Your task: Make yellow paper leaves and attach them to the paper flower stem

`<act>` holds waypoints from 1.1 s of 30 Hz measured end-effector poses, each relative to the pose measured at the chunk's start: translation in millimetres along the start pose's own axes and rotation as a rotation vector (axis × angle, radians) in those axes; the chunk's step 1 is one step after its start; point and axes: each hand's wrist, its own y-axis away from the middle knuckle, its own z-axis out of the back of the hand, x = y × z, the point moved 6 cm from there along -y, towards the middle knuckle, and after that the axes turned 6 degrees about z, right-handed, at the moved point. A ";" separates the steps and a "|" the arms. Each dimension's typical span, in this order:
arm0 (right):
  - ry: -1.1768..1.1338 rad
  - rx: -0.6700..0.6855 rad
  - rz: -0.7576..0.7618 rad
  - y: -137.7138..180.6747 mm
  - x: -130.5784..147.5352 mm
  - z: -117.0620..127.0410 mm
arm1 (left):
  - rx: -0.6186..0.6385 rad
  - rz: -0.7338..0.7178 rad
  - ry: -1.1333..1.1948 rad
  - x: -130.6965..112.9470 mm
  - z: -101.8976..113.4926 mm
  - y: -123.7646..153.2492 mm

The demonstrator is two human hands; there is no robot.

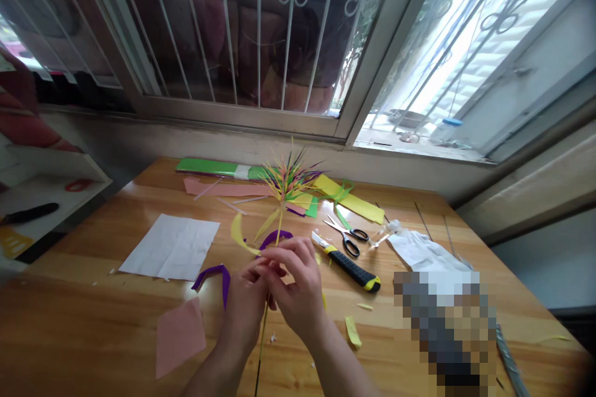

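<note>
A handmade paper flower with thin multicoloured spiky petals stands upright on a long stem. Its upper stem is covered in yellow, while the bare lower end looks dark. My left hand is closed round the stem below the flower head. Close against it, my right hand pinches at the same spot, where a yellow paper strip meets the stem and curls out to the left. My fingers hide the exact grip. Purple strips lie behind and left of my hands.
Right of my hands lie a black-and-yellow utility knife and scissors. White paper and pink paper lie on the left. Green paper and yellow paper lie near the window. A blurred-out object sits front right.
</note>
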 end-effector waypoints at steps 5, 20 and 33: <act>0.065 0.025 -0.094 4.1 -24.8 23.5 | 0.050 0.203 0.290 10.5 2.0 -12.4; 0.527 0.679 -0.295 122.6 -75.1 40.6 | 0.084 0.378 0.599 12.7 -1.2 -5.5; -0.271 0.263 -0.637 98.7 -82.3 59.1 | 0.107 0.369 0.588 18.1 2.0 -8.1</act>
